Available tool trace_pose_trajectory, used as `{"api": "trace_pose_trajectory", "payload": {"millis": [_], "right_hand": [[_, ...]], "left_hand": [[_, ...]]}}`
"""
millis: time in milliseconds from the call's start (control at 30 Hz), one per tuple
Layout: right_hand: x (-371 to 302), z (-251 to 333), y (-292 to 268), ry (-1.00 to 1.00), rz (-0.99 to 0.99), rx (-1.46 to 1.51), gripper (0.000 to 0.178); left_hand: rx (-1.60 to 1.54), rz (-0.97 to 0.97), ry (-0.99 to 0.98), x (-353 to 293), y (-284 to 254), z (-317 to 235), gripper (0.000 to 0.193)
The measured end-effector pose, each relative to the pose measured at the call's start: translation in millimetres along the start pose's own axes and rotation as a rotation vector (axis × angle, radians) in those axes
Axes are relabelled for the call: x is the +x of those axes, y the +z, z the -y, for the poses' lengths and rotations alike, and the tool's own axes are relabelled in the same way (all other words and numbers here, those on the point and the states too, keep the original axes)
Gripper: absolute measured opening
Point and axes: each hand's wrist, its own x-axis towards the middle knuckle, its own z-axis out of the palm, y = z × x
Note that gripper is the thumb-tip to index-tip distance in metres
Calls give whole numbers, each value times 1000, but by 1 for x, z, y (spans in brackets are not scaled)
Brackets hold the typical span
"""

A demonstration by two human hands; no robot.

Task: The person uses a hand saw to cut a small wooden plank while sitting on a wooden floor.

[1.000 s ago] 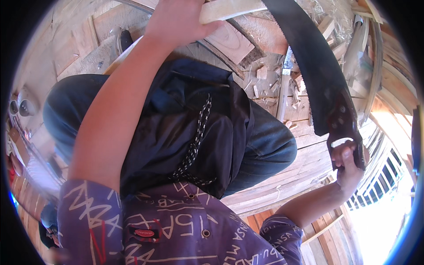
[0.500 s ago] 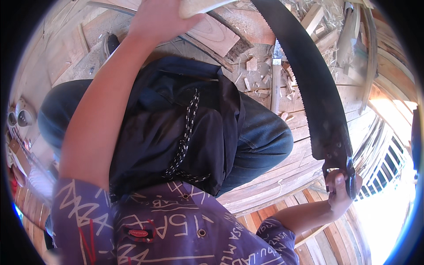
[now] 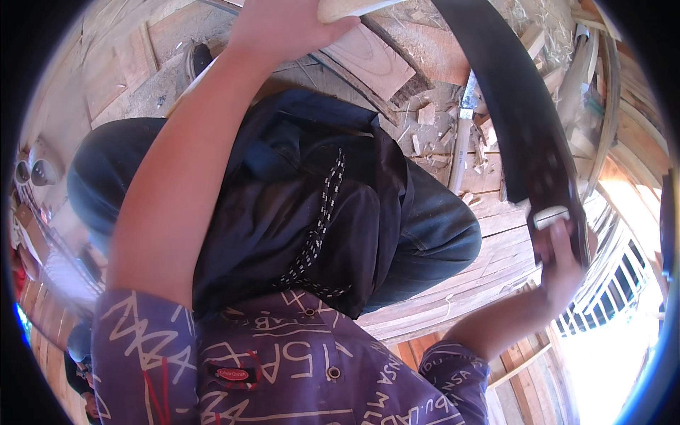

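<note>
My right hand (image 3: pixel 564 258) is closed around the dark handle of a handsaw (image 3: pixel 520 99). The saw's long, wide blade reaches up and away from me, its toothed edge on the left, and its far end runs out past the top of the view. At the top, my left hand (image 3: pixel 280 28) grips the edge of a pale piece of wood (image 3: pixel 347 8). Most of that wood lies beyond the picture, so I cannot tell whether the blade touches it. My legs in dark trousers (image 3: pixel 439 227) are folded beneath, with a black cloth (image 3: pixel 304 191) over my lap.
A rough-edged board (image 3: pixel 379 60) lies beyond my lap. A long tool with a pale handle (image 3: pixel 460 145) rests among wood chips (image 3: pixel 426 113) left of the saw. Slatted railing (image 3: pixel 609 283) stands at the right. Another person (image 3: pixel 81 368) shows partly at the lower left.
My right hand and the saw have moved forward, away from my body. My left hand keeps its grip on the wood. The whole view has shifted slightly.
</note>
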Motion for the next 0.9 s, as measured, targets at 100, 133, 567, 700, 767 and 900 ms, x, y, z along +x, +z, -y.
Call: {"api": "trace_pose_trajectory", "payload": {"millis": [100, 133, 567, 700, 767, 900], "right_hand": [[-41, -15, -68, -137, 17, -121, 52], [-51, -19, -74, -144, 23, -90, 48], [-30, 12, -87, -84, 60, -108, 44], [-11, 25, -63, -18, 6, -169, 40], [16, 25, -28, -1, 52, -152, 34], [20, 21, -15, 13, 29, -95, 28]], "left_hand": [[16, -76, 14, 0, 3, -3, 55], [26, -122, 41, -1, 5, -3, 54], [-62, -37, 79, 5, 6, 7, 52], [-50, -35, 45, -1, 5, 0, 52], [-45, -49, 53, -4, 8, -1, 52], [-19, -49, 74, 2, 10, -1, 53]]}}
